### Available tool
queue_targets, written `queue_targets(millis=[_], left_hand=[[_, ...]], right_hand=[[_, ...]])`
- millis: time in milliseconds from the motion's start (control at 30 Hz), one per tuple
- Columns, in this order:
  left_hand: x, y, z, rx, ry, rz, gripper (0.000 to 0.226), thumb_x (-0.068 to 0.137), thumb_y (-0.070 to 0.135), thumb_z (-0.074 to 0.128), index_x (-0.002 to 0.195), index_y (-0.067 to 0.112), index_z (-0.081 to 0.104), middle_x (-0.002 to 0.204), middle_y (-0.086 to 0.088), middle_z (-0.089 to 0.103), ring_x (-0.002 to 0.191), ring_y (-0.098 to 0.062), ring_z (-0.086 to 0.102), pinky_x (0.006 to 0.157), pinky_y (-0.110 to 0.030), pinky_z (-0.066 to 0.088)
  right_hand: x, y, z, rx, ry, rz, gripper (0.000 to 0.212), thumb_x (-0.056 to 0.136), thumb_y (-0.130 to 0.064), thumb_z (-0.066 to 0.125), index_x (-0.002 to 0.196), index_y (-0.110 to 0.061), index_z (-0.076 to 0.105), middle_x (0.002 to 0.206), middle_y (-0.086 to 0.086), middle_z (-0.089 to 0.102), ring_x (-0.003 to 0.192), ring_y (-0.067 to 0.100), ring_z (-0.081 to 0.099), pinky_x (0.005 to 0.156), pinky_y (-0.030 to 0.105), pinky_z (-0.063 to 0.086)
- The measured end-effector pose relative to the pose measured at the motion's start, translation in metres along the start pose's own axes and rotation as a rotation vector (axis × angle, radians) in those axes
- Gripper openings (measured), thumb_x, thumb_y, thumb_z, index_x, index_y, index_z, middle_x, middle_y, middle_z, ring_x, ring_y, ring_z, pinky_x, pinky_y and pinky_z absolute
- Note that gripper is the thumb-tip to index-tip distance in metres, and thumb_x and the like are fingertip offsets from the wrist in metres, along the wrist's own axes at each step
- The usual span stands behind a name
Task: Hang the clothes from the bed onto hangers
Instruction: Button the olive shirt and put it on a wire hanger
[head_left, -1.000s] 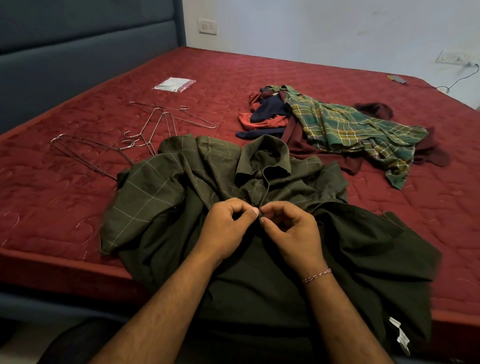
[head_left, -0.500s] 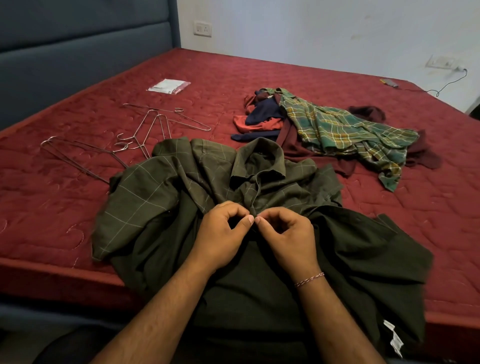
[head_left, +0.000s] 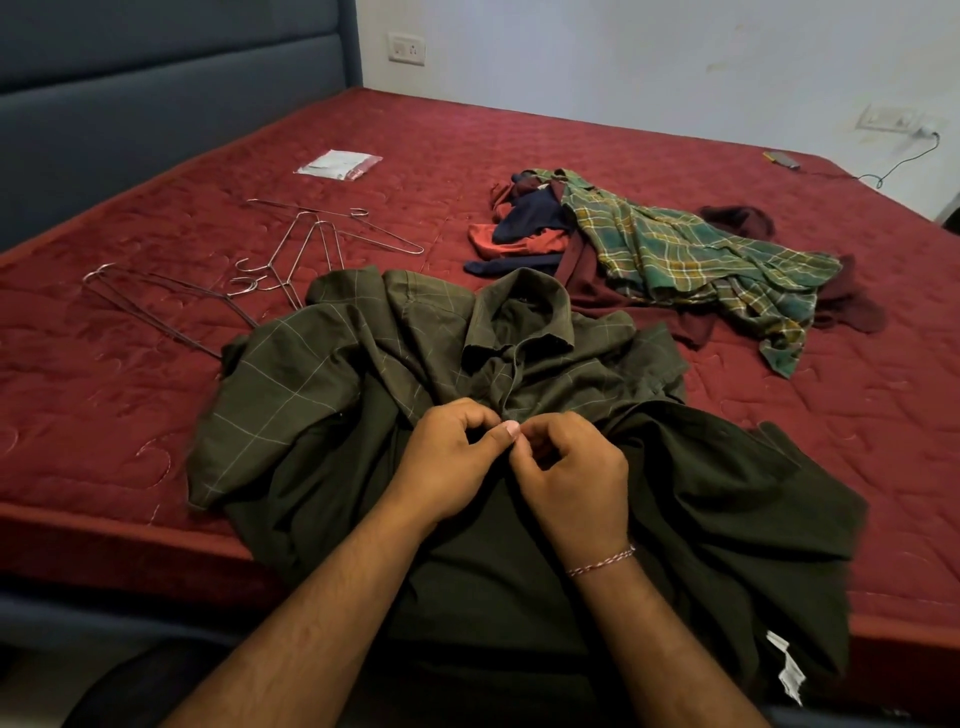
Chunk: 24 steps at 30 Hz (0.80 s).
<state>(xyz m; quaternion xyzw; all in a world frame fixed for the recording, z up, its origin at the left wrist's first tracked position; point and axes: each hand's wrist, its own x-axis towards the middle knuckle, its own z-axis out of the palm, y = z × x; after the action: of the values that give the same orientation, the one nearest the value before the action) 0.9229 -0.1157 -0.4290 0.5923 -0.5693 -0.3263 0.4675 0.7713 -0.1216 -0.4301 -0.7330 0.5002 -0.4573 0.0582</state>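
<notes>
Head view: your left hand (head_left: 447, 462) and right hand (head_left: 571, 470) both pinch the placket of the olive checked shirt (head_left: 395, 364) at centre frame, apparently working a button. No garment is hung yet: wire hangers (head_left: 311, 244) lie bare at left, and the clothes pile (head_left: 675, 249) waits at upper right on the bed (head_left: 571, 145).

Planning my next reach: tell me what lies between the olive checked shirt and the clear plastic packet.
Head view: thin wire hangers lie between the olive checked shirt and the clear plastic packet.
</notes>
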Motion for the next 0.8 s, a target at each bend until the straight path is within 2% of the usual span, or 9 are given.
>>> queue_targets(millis=[100,200,333,433,500,567,633,733,800], left_hand=[[0.002,-0.001,-0.001,-0.067,0.016,-0.043,0.014,0.095,0.021,0.073,0.082,0.025,0.077,0.088,0.011,0.072,0.087,-0.004,0.069,0.085,-0.029,0.056],[0.002,-0.003,-0.002,-0.099,0.0,-0.039,0.018,0.095,0.017,0.072,0.079,0.022,0.075,0.086,0.008,0.071,0.086,-0.009,0.069,0.083,-0.031,0.055],[0.002,-0.003,-0.007,-0.124,-0.072,-0.019,0.023,0.098,0.015,0.069,0.076,0.02,0.07,0.078,0.008,0.066,0.078,-0.009,0.063,0.08,-0.033,0.054],[0.0,0.002,-0.008,-0.082,-0.091,0.0,0.024,0.1,0.02,0.066,0.076,0.024,0.067,0.074,0.01,0.063,0.074,-0.006,0.06,0.076,-0.035,0.054],[-0.003,0.007,-0.005,-0.073,-0.02,-0.01,0.023,0.101,0.024,0.064,0.078,0.024,0.067,0.072,0.01,0.064,0.072,-0.006,0.06,0.075,-0.039,0.055],[-0.003,0.012,-0.006,-0.051,0.059,-0.012,0.018,0.099,0.019,0.064,0.083,0.027,0.069,0.078,0.014,0.067,0.075,0.0,0.062,0.075,-0.03,0.055],[-0.001,0.016,-0.016,0.058,0.057,0.043,0.015,0.094,0.017,0.064,0.096,0.029,0.072,0.096,0.018,0.069,0.091,0.003,0.063,0.084,-0.024,0.053],[0.008,0.008,-0.044,0.653,-0.116,0.258,0.034,0.086,0.041,0.061,0.118,0.033,0.068,0.118,0.018,0.062,0.114,-0.005,0.055,0.099,-0.034,0.047],[0.01,-0.002,-0.059,0.847,-0.166,0.259,0.036,0.089,0.048,0.062,0.121,0.034,0.068,0.12,0.015,0.061,0.117,-0.01,0.053,0.101,-0.04,0.047]], right_hand=[[-0.002,-0.001,0.001,-0.006,0.03,-0.087,0.008,0.085,-0.016,0.08,0.082,-0.017,0.072,0.079,-0.009,0.066,0.069,0.005,0.06,0.062,0.023,0.053],[0.002,0.001,-0.002,0.083,0.013,-0.05,0.008,0.084,-0.013,0.08,0.082,-0.017,0.074,0.078,-0.011,0.068,0.07,0.005,0.063,0.065,0.017,0.051],[0.017,0.002,-0.014,0.552,-0.245,0.365,0.007,0.088,-0.005,0.076,0.083,-0.011,0.076,0.075,0.002,0.074,0.067,0.007,0.068,0.066,0.021,0.055],[0.022,0.004,-0.014,0.647,-0.294,0.499,0.008,0.091,-0.006,0.073,0.084,-0.009,0.075,0.074,0.003,0.073,0.064,0.01,0.067,0.062,0.022,0.053],[0.018,0.004,-0.01,0.555,-0.233,0.45,0.008,0.092,-0.009,0.074,0.086,-0.015,0.075,0.079,-0.001,0.074,0.07,0.01,0.069,0.067,0.025,0.056],[0.012,0.004,-0.009,0.373,-0.147,0.305,0.01,0.091,-0.012,0.073,0.089,-0.022,0.074,0.082,-0.009,0.073,0.079,0.006,0.07,0.074,0.023,0.057],[0.008,0.003,-0.015,0.203,-0.109,0.118,0.008,0.088,-0.019,0.071,0.093,-0.025,0.072,0.088,-0.015,0.07,0.085,0.003,0.066,0.078,0.021,0.054],[0.005,0.009,-0.024,-0.06,-0.268,-0.022,0.027,0.08,-0.039,0.07,0.105,-0.029,0.069,0.1,-0.016,0.066,0.095,0.006,0.059,0.086,0.025,0.051],[0.004,0.017,-0.025,-0.193,-0.323,0.002,0.028,0.08,-0.041,0.071,0.106,-0.03,0.07,0.104,-0.015,0.064,0.101,0.009,0.056,0.092,0.032,0.052]])
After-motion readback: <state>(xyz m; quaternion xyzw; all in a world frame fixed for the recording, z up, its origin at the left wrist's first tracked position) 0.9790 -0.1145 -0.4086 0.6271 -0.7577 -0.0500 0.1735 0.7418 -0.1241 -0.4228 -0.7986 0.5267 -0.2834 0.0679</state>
